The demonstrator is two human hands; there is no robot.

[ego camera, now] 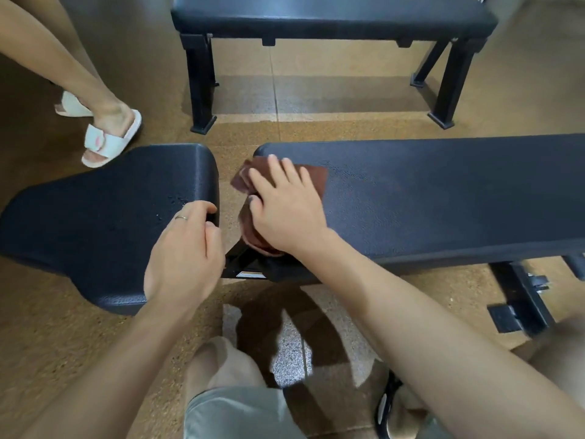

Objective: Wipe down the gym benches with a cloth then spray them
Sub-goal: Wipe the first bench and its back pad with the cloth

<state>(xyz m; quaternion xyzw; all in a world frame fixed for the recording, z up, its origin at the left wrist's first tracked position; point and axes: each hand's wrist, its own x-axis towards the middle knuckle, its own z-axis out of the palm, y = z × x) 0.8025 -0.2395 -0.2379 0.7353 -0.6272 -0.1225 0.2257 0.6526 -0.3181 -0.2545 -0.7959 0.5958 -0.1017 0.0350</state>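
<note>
The right hand [281, 210] covers most of the brown cloth [316, 179], so its folds underneath are hidden. The long bench pad [459, 198] runs off the right edge. The far bench [332, 14] is cut by the top edge. A bystander's legs [47, 52] leave the frame at upper left. The left hand's fingertips [210, 208] curl out of sight over the seat pad's [104, 217] edge.
</note>
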